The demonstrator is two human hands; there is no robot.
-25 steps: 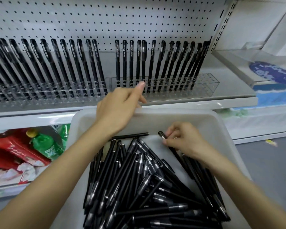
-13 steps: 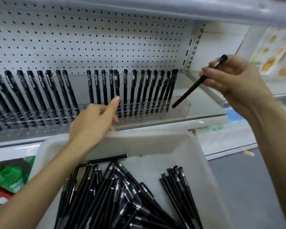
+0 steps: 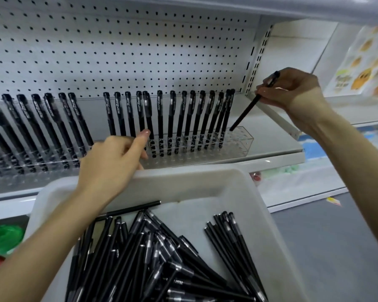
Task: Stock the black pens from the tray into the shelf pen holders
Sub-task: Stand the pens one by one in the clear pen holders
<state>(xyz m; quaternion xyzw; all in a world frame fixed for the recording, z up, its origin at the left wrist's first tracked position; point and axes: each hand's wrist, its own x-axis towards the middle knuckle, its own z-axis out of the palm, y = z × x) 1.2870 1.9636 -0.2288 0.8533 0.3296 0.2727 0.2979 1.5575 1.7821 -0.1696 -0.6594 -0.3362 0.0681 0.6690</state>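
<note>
Pen (image 3: 247, 111) in the right hand (image 3: 292, 92): I see it pinched between thumb and fingers near its capped end, tilted, the tip pointing down toward 7 o'clock and sitting at the top edge of the clear holder (image 3: 240, 142), over its vacant right end. I cannot tell whether the tip has entered a hole. Left hand (image 3: 111, 162) lies over the far rim of the tray (image 3: 205, 182), at 11 o'clock from the tray's centre, fingers curled loosely with the forefinger raised against the holder front; it holds nothing that I can see, though its palm side is hidden. Stocked pens (image 3: 183, 118) stand upright to slightly leaning in the holder, caps up, in a row from the left hand across to just beside the held pen's tip. A second row (image 3: 42, 127) leans left in another holder at 9 o'clock. Loose pens (image 3: 140, 258) lie heaped in the tray, with a smaller bundle (image 3: 231, 240) apart at the heap's 3 o'clock side. The holders rest on a white shelf (image 3: 277, 147) backed by pegboard (image 3: 118, 51). Green packaging (image 3: 2, 238) shows on the lower shelf at 8 o'clock.
</note>
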